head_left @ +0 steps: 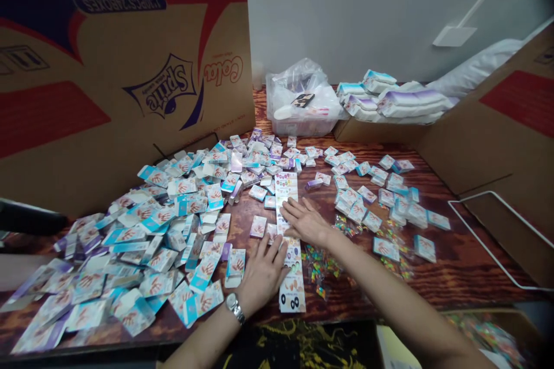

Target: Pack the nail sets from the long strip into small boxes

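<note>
Your right hand (pixel 305 222) lies flat, fingers spread, pressing on the long printed card strip (pixel 286 187). Your left hand (pixel 262 274) is also flat and open, its fingertips at the strip's edge, gripping nothing. The strip looks thin, light and flexible, probably prone to sliding on the varnished wood table (pixel 467 265); best held flat, or lifted by an edge. Loose white-and-teal cards (pixel 186 187) lie heaped left of your left hand; clear packets of colourful pieces (pixel 320 270) sit just below your right wrist
</note>
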A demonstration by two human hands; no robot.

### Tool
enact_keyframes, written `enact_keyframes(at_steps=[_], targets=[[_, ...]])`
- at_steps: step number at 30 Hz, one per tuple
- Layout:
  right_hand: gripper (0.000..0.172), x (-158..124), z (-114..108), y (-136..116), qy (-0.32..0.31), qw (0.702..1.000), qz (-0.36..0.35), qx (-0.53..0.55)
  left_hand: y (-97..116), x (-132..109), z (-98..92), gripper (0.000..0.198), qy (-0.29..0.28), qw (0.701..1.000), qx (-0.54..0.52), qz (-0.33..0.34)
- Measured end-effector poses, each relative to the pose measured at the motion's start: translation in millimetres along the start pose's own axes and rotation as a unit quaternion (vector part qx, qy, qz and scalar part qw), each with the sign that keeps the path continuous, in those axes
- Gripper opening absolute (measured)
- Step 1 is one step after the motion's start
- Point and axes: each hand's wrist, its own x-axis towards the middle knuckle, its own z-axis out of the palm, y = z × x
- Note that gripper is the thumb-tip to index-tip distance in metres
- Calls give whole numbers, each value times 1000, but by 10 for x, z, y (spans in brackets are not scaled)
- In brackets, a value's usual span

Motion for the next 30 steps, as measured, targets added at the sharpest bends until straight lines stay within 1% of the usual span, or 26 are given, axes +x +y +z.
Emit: enact_keyframes(at_steps=[4,6,8,10,11,12,13,15,16,17,18,19,21,23,24,25,26,28,29,30], targets=[[36,-74,60,-68,37,999,-3,1,-12,-3,78,48,12,1000,-18,-7],[30,-111,47,-134,51,999,-2,16,-24,5,82,51,21,999,-44,-16],[27,-157,-49,-220,67,997,2,41,-53,31,32,59,49,994,-92,-43],[26,-212,-250,-307,78,992,1,95,-102,83,-73,70,83,979,-169,-79],[25,-237,-384,-341,79,988,-7,134,-131,118,-137,73,92,966,-221,-95],[25,-257,-531,-365,77,979,-18,186,-158,154,-201,71,99,948,-284,-109],[25,-270,-681,-378,72,969,-25,234,-182,191,-260,62,97,920,-359,-126],[25,-273,-945,-373,92,955,-5,280,-201,254,-342,28,60,844,-506,-168],[25,-268,-1042,-365,113,952,15,283,-194,279,-362,19,44,811,-553,-184],[25,-263,-1109,-363,138,951,34,275,-176,298,-368,21,33,786,-584,-198],[25,-262,-1145,-372,160,951,47,261,-150,312,-364,26,32,769,-603,-209],[24,-268,-1150,-400,177,953,49,243,-122,323,-353,28,39,755,-617,-220],[23,-309,-1091,-515,188,960,22,205,-74,340,-335,27,60,710,-655,-250],[23,-384,-980,-679,172,968,-34,178,-56,352,-346,28,78,663,-690,-279],[24,-425,-922,-759,158,970,-62,172,-58,355,-367,29,84,645,-702,-289],[24,-463,-869,-826,146,971,-83,169,-64,356,-396,31,87,625,-717,-298],[25,-493,-824,-875,132,972,-96,169,-69,355,-430,32,85,597,-736,-306],[23,-518,-762,-909,109,975,-91,172,-67,346,-498,32,77,532,-782,-315],[22,-514,-745,-896,95,976,-78,180,-57,340,-525,32,71,508,-799,-313],[21,-500,-734,-868,84,976,-61,192,-40,334,-545,30,64,498,-808,-308]])
